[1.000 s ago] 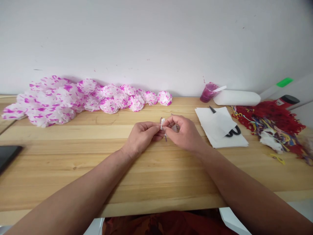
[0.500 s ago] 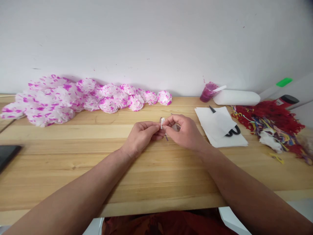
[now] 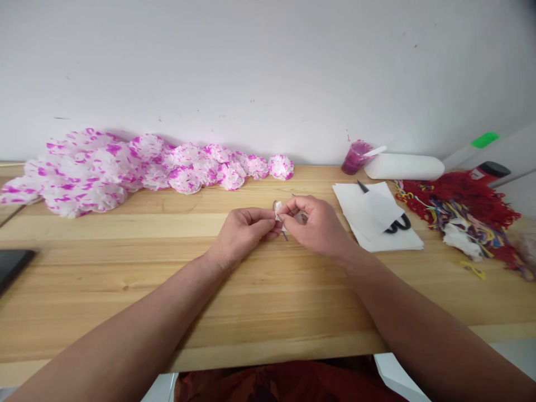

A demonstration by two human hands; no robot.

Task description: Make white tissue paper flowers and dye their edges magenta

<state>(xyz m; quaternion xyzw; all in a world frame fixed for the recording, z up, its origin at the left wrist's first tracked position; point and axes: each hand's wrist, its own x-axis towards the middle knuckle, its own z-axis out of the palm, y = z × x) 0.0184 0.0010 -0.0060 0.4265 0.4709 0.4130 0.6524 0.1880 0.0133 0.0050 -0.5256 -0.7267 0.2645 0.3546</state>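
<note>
A small bunched piece of white paper sits between my fingertips over the middle of the table. My left hand pinches it from the left with thumb and forefinger. From the right, my right hand pinches at the same spot, its fingers curled and closed. A thin purple string sticks out below the fingers, and more of it shows above them. Most of the paper and string is hidden by my fingers, so I cannot see how the string runs around it.
Pink-and-white paper flowers line the wall at left. Right of my hands lie white paper sheets with black-handled scissors partly covered. Behind are a cup of purple liquid and a white roll; red yarn lies far right.
Both hands stay nearly in place, with only a slight shift of the fingertips on the white paper. The whole view has drifted very slightly.
</note>
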